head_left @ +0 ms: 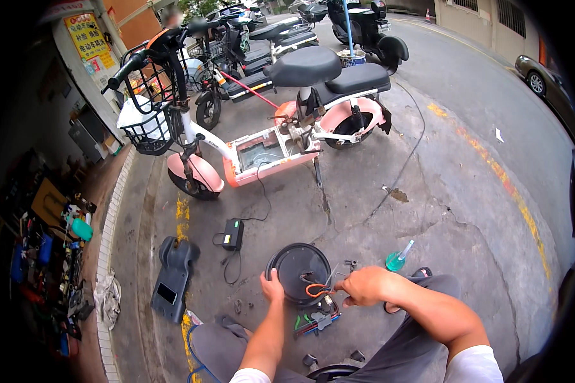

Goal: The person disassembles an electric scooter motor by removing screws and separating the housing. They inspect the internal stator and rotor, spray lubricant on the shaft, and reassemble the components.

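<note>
Wheel [291, 267] held at its edge by left hand [273, 288], fingers clasped; right hand [365, 286] was near orange wire [308, 291], finger grip impossible to tell; scooter [276, 168] stood beyond

I see a round black wheel [286, 265], its broad face turned up toward my view, low at the grey pavement [364, 236]. An orange wire [308, 290] bends in a narrow loop over the face's lower right part, reaching toward the rim; its far end I cannot make out.
</note>
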A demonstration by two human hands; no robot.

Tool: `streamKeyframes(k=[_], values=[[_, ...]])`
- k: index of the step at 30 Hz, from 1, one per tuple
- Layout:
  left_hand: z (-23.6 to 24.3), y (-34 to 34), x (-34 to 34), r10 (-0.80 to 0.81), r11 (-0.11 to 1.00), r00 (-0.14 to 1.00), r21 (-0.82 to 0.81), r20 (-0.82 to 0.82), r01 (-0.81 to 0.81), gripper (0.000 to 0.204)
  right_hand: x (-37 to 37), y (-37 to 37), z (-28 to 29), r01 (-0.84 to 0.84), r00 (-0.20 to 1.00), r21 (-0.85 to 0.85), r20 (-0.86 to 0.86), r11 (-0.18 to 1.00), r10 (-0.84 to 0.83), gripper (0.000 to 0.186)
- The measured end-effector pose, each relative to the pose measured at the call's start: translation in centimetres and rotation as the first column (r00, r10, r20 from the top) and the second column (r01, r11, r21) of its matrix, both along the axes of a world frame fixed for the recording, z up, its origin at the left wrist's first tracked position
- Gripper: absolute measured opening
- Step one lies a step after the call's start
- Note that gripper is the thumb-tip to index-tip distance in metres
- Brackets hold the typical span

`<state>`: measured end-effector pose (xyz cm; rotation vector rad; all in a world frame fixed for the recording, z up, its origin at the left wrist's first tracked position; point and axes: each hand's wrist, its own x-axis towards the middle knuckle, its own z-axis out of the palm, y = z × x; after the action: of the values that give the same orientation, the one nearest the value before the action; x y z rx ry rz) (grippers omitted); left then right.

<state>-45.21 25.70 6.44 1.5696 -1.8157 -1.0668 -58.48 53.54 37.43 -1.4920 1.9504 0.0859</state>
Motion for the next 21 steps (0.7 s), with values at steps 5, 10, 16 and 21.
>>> streamKeyframes(k=[5, 10, 16, 21], values=[[0.5, 0.2, -1.0, 0.009, 1.000, 1.000, 0.014, 0.007, -0.009, 0.069, 0.0, 0.1, -0.4, -0.015, 1.000, 0.006, -0.021, 1.000, 0.015, 0.056], [0.5, -0.4, -1.2, 0.009, 1.000, 0.999, 0.007, 0.035, -0.009, 0.071, 0.1, -0.2, 0.2, -0.012, 1.000, 0.005, -0.017, 1.000, 0.013, 0.058], [0.5, -0.1, -1.9, 0.063, 0.996, 0.996, 0.053, 0.070, -0.067, 0.068, 0.1, 0.2, -0.7, -0.010, 1.000, -0.049, -0.002, 0.999, 0.010, 0.053], [0.3, -0.4, -2.1, 0.048, 0.999, 0.995, 0.013, 0.086, -0.049, 0.069, 0.4, 0.1, -0.6, 0.002, 1.000, -0.040, -0.002, 0.999, -0.002, 0.050]])
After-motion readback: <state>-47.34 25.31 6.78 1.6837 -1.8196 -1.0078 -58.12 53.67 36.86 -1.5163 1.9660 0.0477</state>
